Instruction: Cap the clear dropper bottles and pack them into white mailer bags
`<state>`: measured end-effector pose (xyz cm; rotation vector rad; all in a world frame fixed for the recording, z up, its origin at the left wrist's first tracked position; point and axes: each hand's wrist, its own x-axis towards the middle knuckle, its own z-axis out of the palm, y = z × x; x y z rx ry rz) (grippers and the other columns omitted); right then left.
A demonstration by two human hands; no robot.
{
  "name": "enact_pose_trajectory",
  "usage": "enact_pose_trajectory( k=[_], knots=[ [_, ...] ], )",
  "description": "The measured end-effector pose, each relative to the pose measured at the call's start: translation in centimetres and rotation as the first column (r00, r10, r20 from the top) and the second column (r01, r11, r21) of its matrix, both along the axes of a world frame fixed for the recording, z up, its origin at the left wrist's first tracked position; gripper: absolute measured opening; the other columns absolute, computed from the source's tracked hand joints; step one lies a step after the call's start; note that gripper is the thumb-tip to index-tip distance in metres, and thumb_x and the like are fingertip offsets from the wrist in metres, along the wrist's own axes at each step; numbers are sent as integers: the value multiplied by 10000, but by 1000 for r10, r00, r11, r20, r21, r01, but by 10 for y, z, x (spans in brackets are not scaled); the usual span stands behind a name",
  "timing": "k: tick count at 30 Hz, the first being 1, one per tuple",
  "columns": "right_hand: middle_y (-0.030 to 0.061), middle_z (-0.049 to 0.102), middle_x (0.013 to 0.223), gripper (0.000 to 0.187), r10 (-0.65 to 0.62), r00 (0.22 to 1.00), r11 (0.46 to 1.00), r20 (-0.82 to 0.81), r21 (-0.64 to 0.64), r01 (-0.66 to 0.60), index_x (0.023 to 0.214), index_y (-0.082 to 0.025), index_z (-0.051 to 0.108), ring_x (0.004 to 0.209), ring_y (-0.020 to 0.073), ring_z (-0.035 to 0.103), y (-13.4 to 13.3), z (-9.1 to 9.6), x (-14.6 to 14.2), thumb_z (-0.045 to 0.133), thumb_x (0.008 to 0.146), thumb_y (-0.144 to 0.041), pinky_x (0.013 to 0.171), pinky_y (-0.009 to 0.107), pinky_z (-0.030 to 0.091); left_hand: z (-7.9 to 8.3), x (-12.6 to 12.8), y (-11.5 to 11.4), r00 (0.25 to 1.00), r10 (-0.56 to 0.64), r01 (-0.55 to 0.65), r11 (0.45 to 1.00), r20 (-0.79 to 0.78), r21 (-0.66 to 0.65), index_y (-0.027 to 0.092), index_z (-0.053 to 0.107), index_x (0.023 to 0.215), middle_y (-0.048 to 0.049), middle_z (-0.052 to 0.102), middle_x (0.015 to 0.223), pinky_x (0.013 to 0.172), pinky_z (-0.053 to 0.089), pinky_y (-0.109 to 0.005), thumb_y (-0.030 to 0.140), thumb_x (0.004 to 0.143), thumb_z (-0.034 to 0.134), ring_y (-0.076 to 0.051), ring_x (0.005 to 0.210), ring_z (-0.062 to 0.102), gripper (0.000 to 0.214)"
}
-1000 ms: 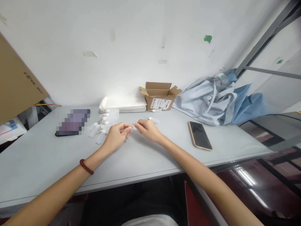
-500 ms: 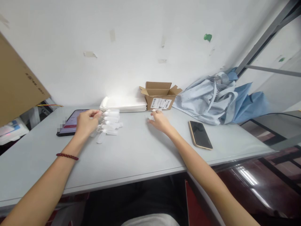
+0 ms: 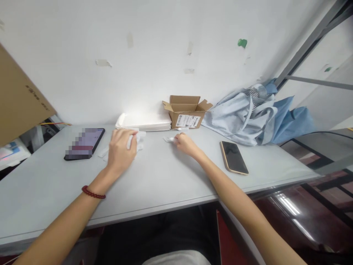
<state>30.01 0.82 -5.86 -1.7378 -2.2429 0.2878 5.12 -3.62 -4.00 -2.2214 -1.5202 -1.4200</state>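
Note:
My left hand point(image 3: 120, 151), with a red bead bracelet on the wrist, lies over a heap of small white plastic pieces point(image 3: 139, 137) on the grey table point(image 3: 165, 176); its fingers curl round some of them. My right hand point(image 3: 185, 143) rests farther right, its fingertips pinched on one small white piece point(image 3: 168, 139). Another white piece point(image 3: 182, 129) lies just behind it, in front of the small open cardboard box point(image 3: 185, 111).
A dark phone point(image 3: 84, 143) lies left of the heap and a gold-edged phone point(image 3: 234, 157) lies at the right. White flat packs point(image 3: 143, 122) are stacked by the wall. Blue cloth point(image 3: 256, 114) is piled at the back right. A large carton point(image 3: 19, 99) juts in at left.
My hands were together mid-table, then parted. My left hand went out to the left end of the heap and now covers its right part. My right hand reached a piece near the box.

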Motion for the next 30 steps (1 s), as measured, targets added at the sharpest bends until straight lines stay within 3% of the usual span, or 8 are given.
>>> enact_pose_trajectory(
  k=[4,7,10,13,16,19,24,30],
  knots=[
    [98,651,944,219,157,949,987,-273,19,-158,987,-109,634,845,171,554,-7,8,-10,441,898,-159,756,268,392,-8,19,-10,981,-187,180,978,-55,-106,194,610,1040,-95,640,1037,830,464,-342,225,896,437,-225,947,588,227],
    [55,638,856,256,226,808,963,-544,-4,-271,1007,-122,618,778,145,549,-16,15,-17,400,926,-229,745,265,411,-12,23,-10,970,-240,227,951,-38,-210,173,574,1136,-101,621,1051,752,481,-314,259,912,408,-191,820,596,291],
    [34,614,818,268,235,701,942,-673,-21,-336,986,-131,610,702,119,503,-24,23,-20,398,929,-284,702,251,406,-12,22,-9,974,-228,223,932,17,-286,158,552,1187,-96,622,1028,708,484,-302,299,901,425,-181,775,603,343],
    [3,553,715,303,243,664,928,-707,-29,-371,831,-141,595,625,101,437,-29,28,-21,399,930,-349,636,237,367,-9,22,-10,973,-212,230,906,90,-354,151,578,1162,-87,646,971,704,485,-300,329,889,453,-185,766,620,349],
    [-14,504,661,345,232,661,930,-714,-37,-366,729,-154,552,584,93,409,-30,30,-21,401,929,-392,602,237,344,-6,23,-11,967,-206,249,884,149,-396,169,642,1008,-58,664,856,711,479,-296,348,879,490,-179,725,625,269],
    [-12,507,666,370,214,661,942,-719,-26,-334,699,-162,520,562,88,401,-29,28,-21,400,928,-428,579,240,339,-4,24,-12,948,-182,288,842,261,-456,173,674,889,-31,655,735,656,466,-281,363,840,559,-164,640,603,228],
    [-22,460,610,415,195,664,949,-722,-31,-312,655,-169,483,542,86,394,-27,24,-22,427,908,-494,533,235,308,3,23,-11,863,-41,359,752,503,-553,136,710,809,-1,610,583,540,416,-248,361,743,683,-110,498,487,236],
    [-25,452,591,450,201,636,952,-745,-5,-307,630,-170,466,534,81,386,-29,25,-23,423,903,-524,530,236,304,4,20,-8,831,-8,396,711,556,-581,131,715,727,8,592,539,486,387,-228,324,680,744,-88,465,466,201]
  ],
)
